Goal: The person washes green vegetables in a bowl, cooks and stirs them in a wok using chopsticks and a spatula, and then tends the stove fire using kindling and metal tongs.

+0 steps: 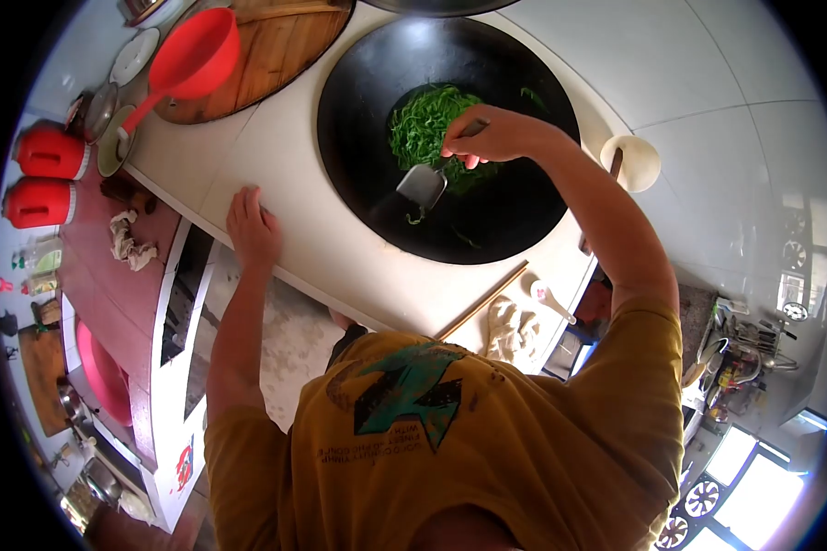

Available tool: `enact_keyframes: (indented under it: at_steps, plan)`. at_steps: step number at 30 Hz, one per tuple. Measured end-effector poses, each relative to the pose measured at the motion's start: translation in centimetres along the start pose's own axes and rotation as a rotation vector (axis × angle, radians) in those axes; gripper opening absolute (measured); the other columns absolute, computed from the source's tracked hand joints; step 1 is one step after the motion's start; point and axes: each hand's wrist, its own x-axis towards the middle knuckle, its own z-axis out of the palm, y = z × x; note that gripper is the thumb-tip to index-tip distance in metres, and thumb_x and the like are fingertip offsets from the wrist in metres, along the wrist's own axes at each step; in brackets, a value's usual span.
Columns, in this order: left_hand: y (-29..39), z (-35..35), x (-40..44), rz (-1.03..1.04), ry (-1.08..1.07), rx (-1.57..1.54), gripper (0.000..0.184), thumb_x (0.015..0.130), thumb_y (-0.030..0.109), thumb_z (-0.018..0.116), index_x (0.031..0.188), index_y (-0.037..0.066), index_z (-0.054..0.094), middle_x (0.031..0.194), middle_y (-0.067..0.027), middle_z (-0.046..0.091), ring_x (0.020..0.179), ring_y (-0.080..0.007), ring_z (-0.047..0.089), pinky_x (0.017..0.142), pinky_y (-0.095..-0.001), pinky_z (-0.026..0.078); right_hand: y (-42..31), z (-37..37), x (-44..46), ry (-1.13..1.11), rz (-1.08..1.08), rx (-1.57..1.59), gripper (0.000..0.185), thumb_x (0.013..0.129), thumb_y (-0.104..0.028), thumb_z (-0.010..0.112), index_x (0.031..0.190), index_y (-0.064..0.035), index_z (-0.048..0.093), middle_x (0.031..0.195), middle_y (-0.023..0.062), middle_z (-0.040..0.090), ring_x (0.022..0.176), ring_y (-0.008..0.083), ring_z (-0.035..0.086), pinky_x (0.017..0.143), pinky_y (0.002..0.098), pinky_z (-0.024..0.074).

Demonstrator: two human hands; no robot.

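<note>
Over the large black wok (pixel 515 216), my right hand (pixel 494 136) grips the handle of a metal spatula (pixel 423 186). The spatula's flat blade hangs near the front left of a heap of shredded green vegetables (pixel 424 124), with a green strip just below it. My left hand (pixel 254 225) lies on the front edge of the pale counter (pixel 294 184), left of the wok, fingers stretched out and holding nothing.
A red ladle (pixel 198 55) lies on a round wooden board (pixel 280 46) at the back left. Nearer me are a wooden stick (pixel 483 301), a white spoon (pixel 551 300) and a crumpled cloth (pixel 513 331). A pale round container (pixel 636 163) stands right of the wok.
</note>
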Motion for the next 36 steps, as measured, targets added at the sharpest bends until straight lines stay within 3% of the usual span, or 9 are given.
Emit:
enact_keyframes:
  at_steps: [5,8,11,14,15,19,26,32,36]
  plan:
    - [0.0,0.0,-0.1,-0.015,-0.001,0.014,0.042,0.080,0.009,0.053,0.122,0.007,0.049,0.129,-0.0166,0.047,0.121,-0.0363,0.042,0.102,-0.0473,0.033,4.3,1.9,2.9,0.314,-0.025,-0.320,0.019,0.087,-0.023,0.057,0.095,-0.0108,0.068,0.083,0.0063,0.067,0.080,0.0216,0.065,0.073,0.0330,0.0497]
    - [0.4,-0.4,-0.1,-0.005,0.007,0.005,0.043,0.079,0.009,0.053,0.121,0.007,0.049,0.129,-0.0164,0.047,0.121,-0.0362,0.042,0.102,-0.0473,0.033,4.4,0.9,1.0,0.340,-0.037,-0.598,0.019,0.086,-0.022,0.056,0.096,-0.0109,0.069,0.086,0.0070,0.067,0.086,0.0254,0.064,0.075,0.0353,0.0492]
    - [0.2,-0.1,-0.1,0.017,0.029,0.002,0.043,0.078,0.009,0.054,0.121,0.007,0.050,0.129,-0.0157,0.047,0.122,-0.0358,0.042,0.102,-0.0471,0.034,3.4,-1.9,-2.3,0.231,-0.117,-0.424,0.020,0.087,-0.023,0.057,0.096,-0.0104,0.069,0.081,0.0060,0.067,0.080,0.0213,0.065,0.074,0.0335,0.0492]
    - [0.2,-0.1,0.0,-0.002,0.011,0.011,0.043,0.078,0.008,0.054,0.121,0.007,0.050,0.129,-0.0154,0.047,0.122,-0.0354,0.043,0.101,-0.0470,0.034,-0.5,-2.7,-6.0,0.064,0.126,-0.107,0.022,0.088,-0.025,0.057,0.096,-0.0090,0.070,0.077,0.0044,0.065,0.075,0.0163,0.066,0.073,0.0317,0.0493]
    - [0.1,0.0,0.0,0.002,0.013,0.014,0.043,0.078,0.008,0.054,0.121,0.007,0.050,0.129,-0.0154,0.047,0.122,-0.0354,0.043,0.101,-0.0470,0.034,-1.4,-2.6,-6.5,0.027,0.120,-0.086,0.025,0.089,-0.027,0.057,0.097,-0.0076,0.070,0.076,0.0029,0.063,0.073,0.0124,0.065,0.070,0.0283,0.0498]
    - [0.0,0.1,0.0,0.002,0.006,0.022,0.043,0.078,0.009,0.054,0.121,0.008,0.050,0.129,-0.0157,0.047,0.122,-0.0353,0.043,0.102,-0.0473,0.034,-2.3,-1.2,-5.6,-0.058,0.019,0.069,0.026,0.090,-0.028,0.056,0.096,-0.0072,0.069,0.077,0.0031,0.064,0.076,0.0123,0.066,0.065,0.0243,0.0502]
    - [-0.1,0.2,0.0,-0.009,0.002,0.009,0.043,0.079,0.009,0.053,0.121,0.009,0.049,0.130,-0.0156,0.047,0.122,-0.0353,0.042,0.102,-0.0478,0.033,0.8,1.1,0.8,0.015,0.069,0.005,0.022,0.085,-0.026,0.059,0.092,-0.0073,0.069,0.079,0.0063,0.066,0.075,0.0166,0.066,0.068,0.0294,0.0509]
    - [0.4,-0.4,-0.1,-0.030,0.000,-0.007,0.042,0.079,0.009,0.054,0.121,0.008,0.050,0.129,-0.0142,0.047,0.123,-0.0346,0.042,0.102,-0.0471,0.033,4.2,1.5,0.8,0.304,-0.053,-0.610,0.020,0.083,-0.022,0.059,0.095,-0.0096,0.068,0.083,0.0093,0.067,0.081,0.0264,0.064,0.073,0.0362,0.0489]
    - [0.2,-0.2,0.0,-0.008,0.002,-0.007,0.043,0.078,0.008,0.054,0.121,0.008,0.050,0.129,-0.0132,0.047,0.123,-0.0333,0.042,0.102,-0.0462,0.033,0.4,-2.2,-4.4,0.088,0.051,-0.322,0.019,0.086,-0.021,0.057,0.095,-0.0098,0.069,0.079,0.0058,0.066,0.077,0.0194,0.065,0.072,0.0320,0.0491]
